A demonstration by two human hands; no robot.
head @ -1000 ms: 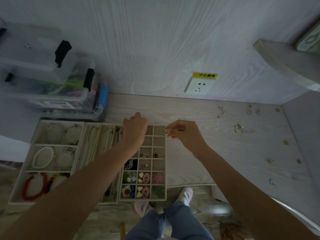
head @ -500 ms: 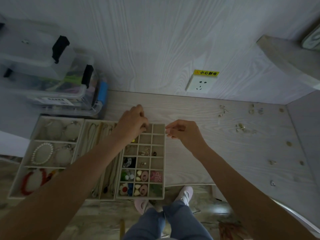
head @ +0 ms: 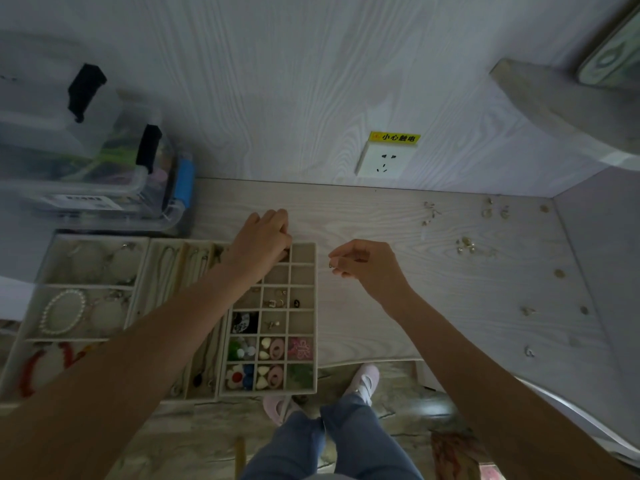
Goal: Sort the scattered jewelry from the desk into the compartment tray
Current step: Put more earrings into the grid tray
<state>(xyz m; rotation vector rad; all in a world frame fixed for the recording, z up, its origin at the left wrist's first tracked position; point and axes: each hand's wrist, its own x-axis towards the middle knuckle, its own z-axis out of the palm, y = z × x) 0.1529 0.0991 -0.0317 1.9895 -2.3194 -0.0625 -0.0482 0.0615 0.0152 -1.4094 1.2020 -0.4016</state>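
Note:
A beige compartment tray (head: pixel 316 323) with many small square cells lies at the desk's front edge; its near cells hold colourful clips, earrings and small rings. My left hand (head: pixel 261 239) rests with curled fingers on the tray's far left corner, fingertips down in a cell; what they touch is hidden. My right hand (head: pixel 363 263) hovers just right of the tray and pinches a small metal earring (head: pixel 331 266) between thumb and fingertips. Scattered small jewelry (head: pixel 465 244) lies on the desk (head: pixel 398 306) to the right.
Two wider trays (head: pixel 97 287) with bracelets and necklaces adjoin on the left. Clear plastic storage boxes (head: pixel 86 174) stand at the back left. A wall socket (head: pixel 384 160) sits on the back panel. A side panel closes the right. My legs show below.
My left hand slid slightly back toward the tray's far left corner. My right hand stayed beside the tray, still pinching the small piece.

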